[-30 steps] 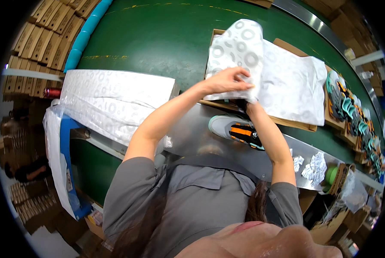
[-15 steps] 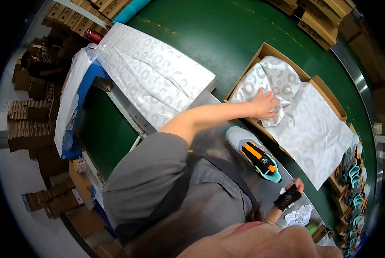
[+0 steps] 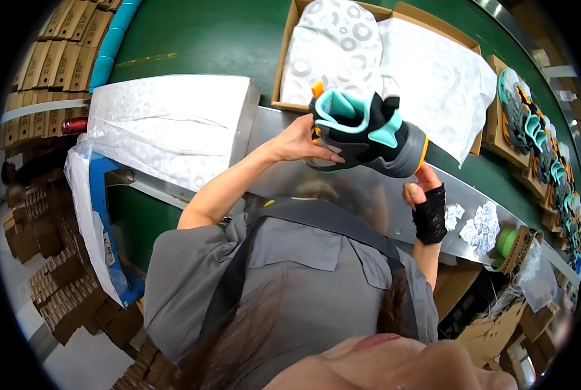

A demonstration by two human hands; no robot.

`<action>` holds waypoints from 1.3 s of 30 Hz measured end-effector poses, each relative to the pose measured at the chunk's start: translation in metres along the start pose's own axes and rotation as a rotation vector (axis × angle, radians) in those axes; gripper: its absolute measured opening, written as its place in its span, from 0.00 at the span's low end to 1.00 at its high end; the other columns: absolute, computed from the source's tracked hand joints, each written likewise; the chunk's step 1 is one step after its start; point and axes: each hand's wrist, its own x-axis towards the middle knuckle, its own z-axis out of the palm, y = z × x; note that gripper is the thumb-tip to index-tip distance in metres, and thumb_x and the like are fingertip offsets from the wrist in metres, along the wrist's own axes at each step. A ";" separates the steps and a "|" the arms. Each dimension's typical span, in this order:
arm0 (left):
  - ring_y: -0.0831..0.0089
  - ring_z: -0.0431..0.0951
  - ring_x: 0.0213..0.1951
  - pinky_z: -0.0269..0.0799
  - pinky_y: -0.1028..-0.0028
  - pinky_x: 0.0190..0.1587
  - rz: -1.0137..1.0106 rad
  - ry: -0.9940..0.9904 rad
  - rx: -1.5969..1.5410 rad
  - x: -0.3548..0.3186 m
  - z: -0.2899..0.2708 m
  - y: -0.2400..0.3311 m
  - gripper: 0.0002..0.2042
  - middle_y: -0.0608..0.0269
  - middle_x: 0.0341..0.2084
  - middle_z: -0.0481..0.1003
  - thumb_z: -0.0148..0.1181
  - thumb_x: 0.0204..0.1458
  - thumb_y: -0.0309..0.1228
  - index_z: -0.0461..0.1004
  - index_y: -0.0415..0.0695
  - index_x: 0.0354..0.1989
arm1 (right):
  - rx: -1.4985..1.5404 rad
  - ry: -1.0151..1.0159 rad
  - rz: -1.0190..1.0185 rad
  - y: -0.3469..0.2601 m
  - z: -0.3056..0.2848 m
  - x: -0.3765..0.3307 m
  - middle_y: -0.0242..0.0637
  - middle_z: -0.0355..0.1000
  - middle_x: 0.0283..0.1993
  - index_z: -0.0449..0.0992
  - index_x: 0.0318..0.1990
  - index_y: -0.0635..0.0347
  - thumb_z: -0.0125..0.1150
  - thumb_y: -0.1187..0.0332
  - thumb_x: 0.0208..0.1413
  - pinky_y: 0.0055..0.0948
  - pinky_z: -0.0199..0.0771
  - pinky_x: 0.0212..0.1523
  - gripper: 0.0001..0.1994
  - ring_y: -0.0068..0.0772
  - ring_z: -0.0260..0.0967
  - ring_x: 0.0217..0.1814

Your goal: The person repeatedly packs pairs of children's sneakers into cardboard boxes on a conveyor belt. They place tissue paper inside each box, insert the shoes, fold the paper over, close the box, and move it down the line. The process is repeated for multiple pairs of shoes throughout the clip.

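My left hand (image 3: 306,144) grips one end of a sneaker (image 3: 368,140), grey and black with turquoise lining, orange tab and an orange-edged sole. The shoe is lifted in front of me, above the metal table edge. At its other end is my right hand (image 3: 422,195), in a black fingerless glove. Its fingers are curled, with a fingertip at the sole; whether they pinch anything small is hidden. Just beyond the shoe lies an open cardboard shoebox (image 3: 281,71). White patterned tissue paper (image 3: 433,78) lines it and drapes over its near side, and covers a bulging shape at its left.
A stack of patterned tissue paper (image 3: 173,123) lies to the left, near a blue frame (image 3: 105,214). Small crumpled white papers (image 3: 480,227) and a green tape roll (image 3: 506,242) lie at right. More sneakers (image 3: 530,123) line the far right on cardboard.
My left hand has left the tissue in the box and taken hold of the sneaker, raising it off the metal surface. My right hand has come up to the shoe. The view has turned.
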 end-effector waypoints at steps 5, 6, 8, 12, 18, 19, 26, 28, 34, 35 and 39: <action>0.74 0.69 0.43 0.65 0.74 0.47 0.114 0.156 -0.151 0.017 -0.034 0.020 0.32 0.62 0.40 0.70 0.70 0.32 0.28 0.62 0.37 0.49 | -0.109 0.111 0.113 0.033 -0.008 0.011 0.35 0.69 0.40 0.64 0.51 0.63 0.55 0.69 0.49 0.15 0.51 0.16 0.20 0.12 0.50 0.14; 0.74 0.70 0.42 0.66 0.74 0.46 0.124 0.275 -0.294 0.027 -0.038 0.016 0.32 0.60 0.40 0.70 0.68 0.35 0.28 0.60 0.37 0.50 | -0.100 0.143 0.162 0.041 -0.015 0.012 0.35 0.69 0.40 0.65 0.50 0.64 0.55 0.68 0.51 0.15 0.52 0.16 0.19 0.13 0.50 0.13; 0.73 0.71 0.40 0.69 0.75 0.42 0.073 0.428 -0.460 0.057 -0.043 0.020 0.32 0.56 0.40 0.69 0.63 0.42 0.33 0.53 0.36 0.54 | -0.067 0.202 0.212 0.049 -0.023 0.015 0.36 0.68 0.42 0.64 0.51 0.64 0.53 0.67 0.52 0.15 0.51 0.15 0.19 0.13 0.49 0.13; 0.73 0.71 0.37 0.69 0.75 0.40 -0.039 0.573 -0.587 0.140 -0.040 -0.019 0.29 0.55 0.39 0.68 0.60 0.45 0.43 0.57 0.33 0.47 | 0.037 0.262 0.178 0.060 -0.030 0.026 0.37 0.67 0.45 0.60 0.54 0.61 0.52 0.67 0.54 0.16 0.50 0.16 0.21 0.12 0.47 0.14; 0.56 0.74 0.38 0.74 0.64 0.36 -0.499 0.005 -0.260 0.172 -0.024 -0.051 0.29 0.45 0.43 0.67 0.51 0.51 0.46 0.57 0.33 0.52 | 0.567 0.473 0.178 0.080 -0.034 0.086 0.28 0.64 0.26 0.64 0.35 0.54 0.56 0.69 0.49 0.20 0.47 0.17 0.08 0.17 0.45 0.14; 0.57 0.74 0.37 0.74 0.65 0.35 -0.468 -0.031 -0.287 0.162 -0.028 -0.039 0.28 0.44 0.42 0.68 0.50 0.51 0.45 0.57 0.33 0.52 | 0.614 0.561 0.179 0.082 -0.034 0.096 0.27 0.63 0.25 0.64 0.35 0.54 0.58 0.70 0.47 0.20 0.49 0.17 0.09 0.17 0.47 0.14; 0.67 0.71 0.41 0.68 0.71 0.41 -0.060 0.681 -0.338 0.086 -0.090 -0.048 0.27 0.52 0.38 0.70 0.40 0.55 0.49 0.61 0.34 0.50 | -0.694 0.411 -0.255 0.052 0.008 0.108 0.37 0.66 0.43 0.62 0.49 0.59 0.53 0.82 0.41 0.25 0.67 0.31 0.23 0.28 0.66 0.27; 0.67 0.65 0.48 0.60 0.66 0.48 -0.168 0.812 -0.332 0.073 -0.098 -0.055 0.34 0.54 0.42 0.68 0.34 0.52 0.57 0.61 0.36 0.52 | -1.332 0.227 -0.501 0.050 0.024 0.113 0.42 0.53 0.60 0.57 0.57 0.48 0.51 0.83 0.34 0.28 0.69 0.27 0.36 0.39 0.68 0.28; 0.63 0.69 0.45 0.64 0.67 0.44 -0.144 0.500 0.260 0.087 -0.107 -0.130 0.25 0.54 0.43 0.70 0.47 0.51 0.47 0.64 0.39 0.50 | -1.689 0.034 -0.445 0.064 0.028 0.118 0.46 0.49 0.63 0.57 0.58 0.44 0.47 0.82 0.33 0.29 0.67 0.20 0.37 0.39 0.66 0.21; 0.64 0.69 0.44 0.64 0.67 0.44 -0.248 0.487 0.104 0.088 -0.112 -0.129 0.25 0.55 0.43 0.70 0.48 0.50 0.47 0.64 0.39 0.50 | -1.660 0.027 -0.415 0.059 0.029 0.117 0.46 0.49 0.63 0.57 0.58 0.44 0.47 0.82 0.33 0.30 0.67 0.20 0.37 0.40 0.66 0.21; 0.69 0.71 0.43 0.65 0.69 0.44 -0.361 0.351 -0.592 0.089 -0.124 -0.100 0.27 0.58 0.44 0.70 0.51 0.46 0.48 0.64 0.41 0.50 | -1.595 -0.016 -0.378 0.034 0.035 0.115 0.45 0.49 0.62 0.57 0.58 0.47 0.48 0.80 0.32 0.33 0.68 0.24 0.37 0.46 0.67 0.24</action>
